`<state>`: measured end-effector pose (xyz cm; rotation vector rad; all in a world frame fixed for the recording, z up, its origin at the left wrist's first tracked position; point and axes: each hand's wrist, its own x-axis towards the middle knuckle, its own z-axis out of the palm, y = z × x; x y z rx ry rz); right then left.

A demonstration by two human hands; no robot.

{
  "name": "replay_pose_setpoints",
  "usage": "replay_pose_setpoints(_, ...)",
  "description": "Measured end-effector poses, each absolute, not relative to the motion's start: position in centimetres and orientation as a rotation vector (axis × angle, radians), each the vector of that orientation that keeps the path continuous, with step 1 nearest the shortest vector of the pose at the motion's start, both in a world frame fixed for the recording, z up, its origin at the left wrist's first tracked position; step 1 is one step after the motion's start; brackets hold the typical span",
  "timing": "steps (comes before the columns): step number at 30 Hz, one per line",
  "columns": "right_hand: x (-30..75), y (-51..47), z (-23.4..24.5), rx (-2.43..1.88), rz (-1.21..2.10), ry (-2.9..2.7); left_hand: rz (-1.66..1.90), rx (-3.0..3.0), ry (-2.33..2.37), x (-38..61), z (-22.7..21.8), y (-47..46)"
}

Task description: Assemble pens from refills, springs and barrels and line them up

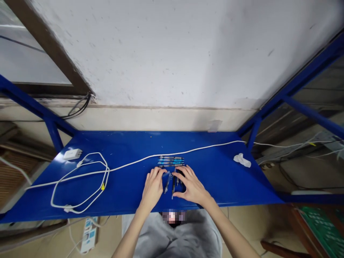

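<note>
Several slim pens (171, 162) with blue, clear and grey parts lie side by side in a row on the blue table (129, 190). My left hand (153, 186) is curled just below the row's left end, its fingertips at a bluish clear pen (166, 173) that they partly cover. A dark clear pen (167, 183) slants beside that hand. My right hand (192, 186) arches over several black pens (177, 179), thumb and fingers spread apart. Its index fingertip and thumb are at the two ends of the leftmost black pen (173, 186). The palm hides part of this group.
A white cable (145, 158) crosses the table behind the pens. At left are a looped white cord (55, 193) and a white plug adapter (72, 154). Crumpled white tissue (242, 160) lies at right. Blue frame bars (254, 134) rise at both sides; a power strip (89, 234) is below.
</note>
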<state>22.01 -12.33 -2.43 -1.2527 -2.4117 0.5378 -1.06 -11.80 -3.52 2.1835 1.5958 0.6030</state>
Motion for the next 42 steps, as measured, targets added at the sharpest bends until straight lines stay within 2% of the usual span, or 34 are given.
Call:
replay_pose_setpoints(22, 22.25, -12.26, -2.21, -1.276, 0.580, -2.425, 0.749, 2.055, 1.543, -1.78, -4.08, -11.91)
replay_pose_setpoints(42, 22.68, -12.25, -2.42, -1.245, 0.664, -2.369, 0.703, 2.031, 1.505, -1.72, -3.26, -11.63)
